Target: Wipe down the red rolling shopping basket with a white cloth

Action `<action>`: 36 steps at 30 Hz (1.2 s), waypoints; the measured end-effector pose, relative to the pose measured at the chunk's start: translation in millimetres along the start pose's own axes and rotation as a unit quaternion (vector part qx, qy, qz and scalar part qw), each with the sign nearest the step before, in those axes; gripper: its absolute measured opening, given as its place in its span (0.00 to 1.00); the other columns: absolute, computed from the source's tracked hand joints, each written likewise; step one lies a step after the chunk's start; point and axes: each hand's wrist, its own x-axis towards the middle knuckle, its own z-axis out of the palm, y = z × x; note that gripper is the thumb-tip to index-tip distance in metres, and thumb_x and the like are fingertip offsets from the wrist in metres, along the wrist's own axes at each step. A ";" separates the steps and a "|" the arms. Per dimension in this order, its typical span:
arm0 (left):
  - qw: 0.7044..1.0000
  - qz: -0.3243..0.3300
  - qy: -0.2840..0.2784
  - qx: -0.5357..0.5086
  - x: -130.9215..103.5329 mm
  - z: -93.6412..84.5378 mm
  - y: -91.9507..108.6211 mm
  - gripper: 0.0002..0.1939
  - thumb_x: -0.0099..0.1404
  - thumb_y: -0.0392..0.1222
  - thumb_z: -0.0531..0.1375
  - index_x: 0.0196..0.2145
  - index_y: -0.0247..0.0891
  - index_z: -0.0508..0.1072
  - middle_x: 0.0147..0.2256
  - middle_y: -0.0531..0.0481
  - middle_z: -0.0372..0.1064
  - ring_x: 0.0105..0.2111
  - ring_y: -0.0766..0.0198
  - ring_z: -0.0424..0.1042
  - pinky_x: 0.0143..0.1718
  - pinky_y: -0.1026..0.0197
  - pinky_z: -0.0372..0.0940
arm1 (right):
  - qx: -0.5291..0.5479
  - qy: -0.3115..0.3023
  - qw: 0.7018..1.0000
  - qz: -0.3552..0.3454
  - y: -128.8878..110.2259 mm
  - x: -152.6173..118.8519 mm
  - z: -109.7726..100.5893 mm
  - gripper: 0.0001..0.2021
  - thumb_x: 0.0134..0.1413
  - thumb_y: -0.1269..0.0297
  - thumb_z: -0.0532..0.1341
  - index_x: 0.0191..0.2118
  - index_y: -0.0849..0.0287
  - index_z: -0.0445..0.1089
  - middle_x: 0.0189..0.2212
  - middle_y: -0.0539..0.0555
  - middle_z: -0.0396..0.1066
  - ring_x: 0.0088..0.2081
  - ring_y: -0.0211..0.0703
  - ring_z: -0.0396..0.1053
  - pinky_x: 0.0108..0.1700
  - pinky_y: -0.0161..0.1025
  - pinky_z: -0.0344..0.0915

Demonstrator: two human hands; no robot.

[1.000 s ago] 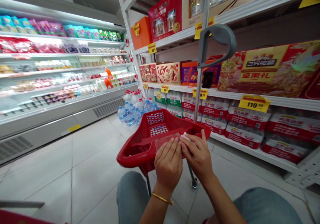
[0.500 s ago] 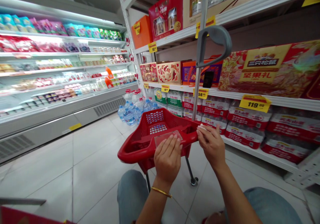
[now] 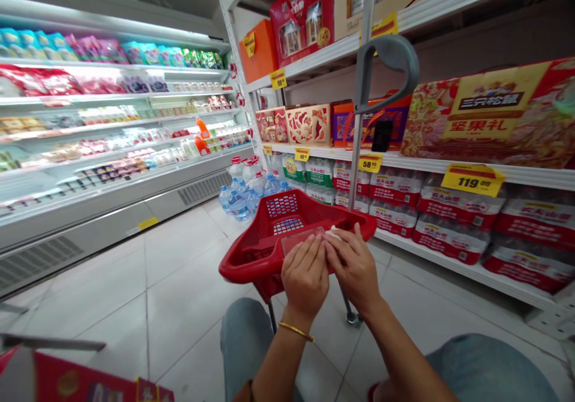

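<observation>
A small red plastic shopping cart [image 3: 245,272] with mesh walls stands in front of my knees. My left hand [image 3: 306,277], with a gold bangle at its wrist, is laid over the middle of the cart's handle bar, fingers together and curled onto it. Right beside it, my right hand [image 3: 353,265] presses a white wipe [image 3: 333,232] against the bar's top, by a clear panel [image 3: 291,243]. Only a bit of the wipe shows past the fingers. Both hands touch or nearly touch. From the cart's right side rises a metal pole with a grey grip [image 3: 411,69].
Shelves on the right hold gift boxes [image 3: 487,111] and packs of bottled water [image 3: 444,231]. Large water bottles [image 3: 240,201] stand on the floor beyond the cart. A lit chiller [image 3: 103,189] runs along the left. A red box [image 3: 81,378] is at the lower left.
My right hand has slid left along the handle bar with the wipe, from the right corner to beside my left hand. My left hand stays on the bar. The view has shifted slightly.
</observation>
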 end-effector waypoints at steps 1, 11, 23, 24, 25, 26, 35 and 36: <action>1.000 0.001 0.000 -0.001 -0.2 0.0 -0.4 0.15 0.66 0.30 0.52 0.47 0.35 0.74 0.46 0.45 0.76 0.47 0.59 0.75 0.50 0.55 0.64 | 0.002 -0.002 1.000 -0.005 -2.0 -0.3 1.2 0.09 0.60 0.67 0.58 0.44 0.56 0.73 0.41 0.56 0.76 0.44 0.44 0.74 0.64 0.62 0.53; 1.000 0.002 -0.007 -0.011 0.3 -3.2 -6.2 0.13 0.65 0.32 0.58 0.47 0.37 0.75 0.45 0.46 0.77 0.47 0.59 0.76 0.49 0.56 0.65 | -0.061 0.013 0.998 -0.032 32.6 0.0 -4.9 0.07 0.60 0.67 0.59 0.42 0.56 0.74 0.39 0.56 0.76 0.41 0.44 0.74 0.65 0.64 0.47; 1.000 -0.002 0.002 -0.010 3.2 -2.1 -6.1 0.12 0.65 0.32 0.58 0.45 0.37 0.75 0.44 0.45 0.77 0.46 0.59 0.76 0.48 0.56 0.66 | -0.081 0.045 0.995 0.026 63.4 2.6 -15.0 0.08 0.60 0.64 0.59 0.40 0.55 0.75 0.39 0.56 0.76 0.41 0.45 0.74 0.64 0.61 0.52; 1.000 -0.004 0.006 -0.011 3.2 -1.9 -5.6 0.12 0.65 0.32 0.58 0.45 0.37 0.75 0.44 0.45 0.77 0.46 0.59 0.76 0.48 0.56 0.66 | -0.077 0.046 0.996 0.029 58.1 2.8 -13.7 0.08 0.60 0.64 0.59 0.41 0.55 0.75 0.39 0.56 0.76 0.41 0.45 0.74 0.64 0.61 0.53; 1.000 -0.006 0.008 -0.011 3.2 -1.8 -5.2 0.12 0.65 0.32 0.58 0.45 0.37 0.75 0.44 0.45 0.77 0.46 0.58 0.76 0.48 0.56 0.66 | -0.069 0.043 0.996 0.029 51.0 2.7 -11.9 0.08 0.60 0.65 0.59 0.41 0.56 0.75 0.39 0.56 0.76 0.41 0.45 0.74 0.64 0.61 0.53; 1.000 -0.007 0.009 -0.012 3.0 -1.8 -4.9 0.12 0.65 0.32 0.58 0.45 0.37 0.75 0.44 0.45 0.77 0.46 0.58 0.76 0.48 0.56 0.66 | -0.058 0.038 0.997 0.027 42.5 2.1 -9.6 0.08 0.60 0.66 0.59 0.41 0.56 0.75 0.39 0.56 0.76 0.42 0.45 0.74 0.64 0.61 0.53; 1.000 -0.003 0.001 -0.019 -0.8 -3.6 -7.8 0.15 0.65 0.30 0.55 0.46 0.37 0.75 0.44 0.45 0.77 0.47 0.59 0.75 0.49 0.55 0.65 | -0.024 0.011 0.999 -0.025 -1.5 -5.3 9.5 0.09 0.59 0.67 0.59 0.44 0.54 0.72 0.41 0.54 0.75 0.43 0.44 0.73 0.65 0.64 0.48; 1.000 -0.003 0.002 -0.020 -0.8 -3.7 -7.9 0.13 0.65 0.31 0.56 0.46 0.37 0.75 0.44 0.45 0.77 0.46 0.59 0.76 0.49 0.55 0.65 | -0.033 0.014 0.999 -0.032 2.4 -4.9 8.9 0.08 0.59 0.67 0.60 0.44 0.53 0.72 0.40 0.53 0.75 0.42 0.43 0.73 0.66 0.64 0.47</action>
